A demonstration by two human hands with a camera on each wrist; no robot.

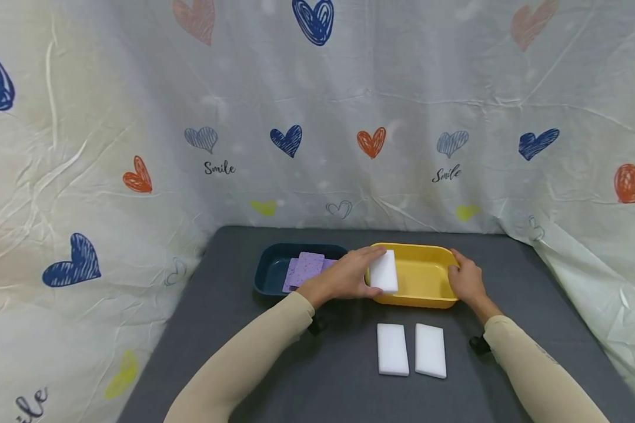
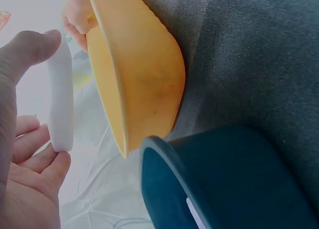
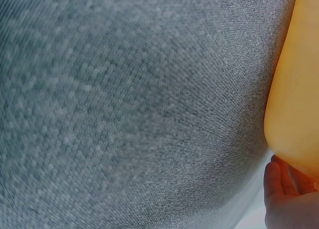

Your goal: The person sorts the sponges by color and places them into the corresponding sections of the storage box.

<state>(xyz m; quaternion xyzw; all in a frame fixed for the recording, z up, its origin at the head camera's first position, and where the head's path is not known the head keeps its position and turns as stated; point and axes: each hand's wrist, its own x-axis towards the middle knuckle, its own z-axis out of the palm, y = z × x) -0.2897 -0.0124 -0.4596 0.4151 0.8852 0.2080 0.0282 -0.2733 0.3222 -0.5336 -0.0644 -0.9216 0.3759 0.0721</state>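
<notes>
My left hand [image 1: 348, 275] pinches a white sponge block [image 1: 384, 272] between thumb and fingertips, above the left end of a yellow tub [image 1: 423, 302]. In the left wrist view the block [image 2: 61, 97] appears edge-on, beside the tub's rim and apart from it. At the tub's right end, my right hand [image 1: 467, 278] grips the rim, thumb on the near side. The right wrist view shows its fingers [image 3: 279, 181] against the yellow wall [image 3: 294, 109]. Two more white sponge blocks, a left one [image 1: 393, 349] and a right one [image 1: 430, 351], lie on the table in front of the tub.
A dark teal tub [image 1: 261, 267] stands left of the yellow one, with purple speckled sponges [image 1: 308, 267] inside, partly hidden by my left hand. Grey cloth [image 1: 317, 388] covers the table. A white curtain [image 1: 323, 188] printed with hearts hangs behind and along the sides.
</notes>
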